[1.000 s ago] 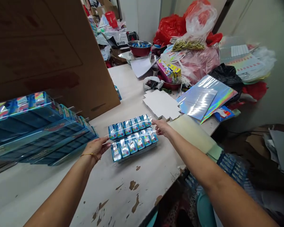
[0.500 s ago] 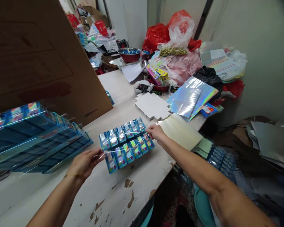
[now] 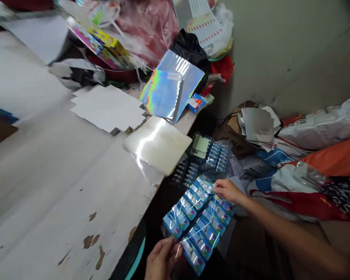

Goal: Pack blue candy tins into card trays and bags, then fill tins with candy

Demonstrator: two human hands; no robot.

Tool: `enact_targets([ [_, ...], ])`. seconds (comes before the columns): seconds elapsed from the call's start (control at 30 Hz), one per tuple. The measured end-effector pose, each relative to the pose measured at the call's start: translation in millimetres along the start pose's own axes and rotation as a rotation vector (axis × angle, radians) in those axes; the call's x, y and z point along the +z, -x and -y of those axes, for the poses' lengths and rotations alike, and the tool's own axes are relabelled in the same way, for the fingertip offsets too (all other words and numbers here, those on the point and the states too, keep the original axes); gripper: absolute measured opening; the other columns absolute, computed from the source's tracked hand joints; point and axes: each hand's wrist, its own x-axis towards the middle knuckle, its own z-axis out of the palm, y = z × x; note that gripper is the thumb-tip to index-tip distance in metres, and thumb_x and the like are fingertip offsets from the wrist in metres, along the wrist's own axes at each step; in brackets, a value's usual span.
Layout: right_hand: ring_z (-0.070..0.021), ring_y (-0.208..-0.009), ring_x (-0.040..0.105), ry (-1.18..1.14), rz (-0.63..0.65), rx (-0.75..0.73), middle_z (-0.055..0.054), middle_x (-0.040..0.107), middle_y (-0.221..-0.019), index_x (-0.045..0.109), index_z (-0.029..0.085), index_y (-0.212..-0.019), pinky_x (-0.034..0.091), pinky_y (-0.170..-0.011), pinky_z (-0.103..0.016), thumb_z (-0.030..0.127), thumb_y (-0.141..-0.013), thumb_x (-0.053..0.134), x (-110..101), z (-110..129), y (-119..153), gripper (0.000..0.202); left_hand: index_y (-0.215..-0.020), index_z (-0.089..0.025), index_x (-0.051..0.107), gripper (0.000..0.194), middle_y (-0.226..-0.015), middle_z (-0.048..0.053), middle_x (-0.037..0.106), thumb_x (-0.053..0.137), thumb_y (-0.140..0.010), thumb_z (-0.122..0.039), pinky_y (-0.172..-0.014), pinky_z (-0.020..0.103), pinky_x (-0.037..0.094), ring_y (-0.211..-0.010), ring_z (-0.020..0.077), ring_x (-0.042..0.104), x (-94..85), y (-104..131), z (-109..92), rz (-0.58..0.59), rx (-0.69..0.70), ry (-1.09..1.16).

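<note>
Beyond the right edge of the white table, the left hand and right hand grip opposite ends of the blue pack. Translucent sheets lie at the table edge, left of the pack

L hand bare; R hand, forearm bare.

Shiny rainbow-sheened foil sheets lie by the desk's far right corner; glossy clear plastic covers the blue packs beyond its right edge.
</note>
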Motion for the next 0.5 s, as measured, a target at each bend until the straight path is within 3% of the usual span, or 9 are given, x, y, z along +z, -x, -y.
enact_targets([
  [0.1, -0.0099, -0.053, 0.05, 0.356, -0.008, 0.048, 0.002, 0.055, -0.051, 0.057, 0.015, -0.057, 0.032, -0.05, -0.019, 0.015, -0.064, 0.053, -5.1, -50.7, -53.8, 0.008, -0.061, -0.02, 0.056, 0.009, -0.064, 0.001, 0.064, 0.061, -0.066, -0.015, -0.08, 0.032, 0.05, -0.074, 0.02, 0.064, 40.0, -56.6, 34.2, -0.073, -0.092, 0.129],
  [0.23, -0.0153, -0.07, 0.057, 0.52, -0.031, 0.083, -0.004, 0.065, -0.073, 0.064, 0.018, -0.07, 0.035, -0.058, -0.021, 0.017, -0.068, 0.051, 5.2, -75.6, -130.3, 0.013, -0.065, -0.017, 0.052, 0.01, -0.067, 0.005, 0.06, 0.053, -0.072, -0.01, -0.076, 0.028, 0.051, -0.07, 0.017, 0.064, 75.4, -127.8, 54.8, -0.235, -0.073, 0.215],
  [0.5, -0.0212, -0.085, 0.057, 0.555, -0.151, 0.026, -0.011, 0.064, -0.087, 0.064, 0.019, -0.086, 0.039, -0.068, -0.029, 0.017, -0.076, 0.044, 43.1, -75.0, -252.2, 0.022, -0.06, -0.018, 0.052, 0.015, -0.07, 0.005, 0.06, 0.052, -0.068, -0.006, -0.074, 0.027, 0.052, -0.085, 0.0189, 0.061, 116.2, -254.8, 27.8, -0.323, 0.037, 0.106],
])
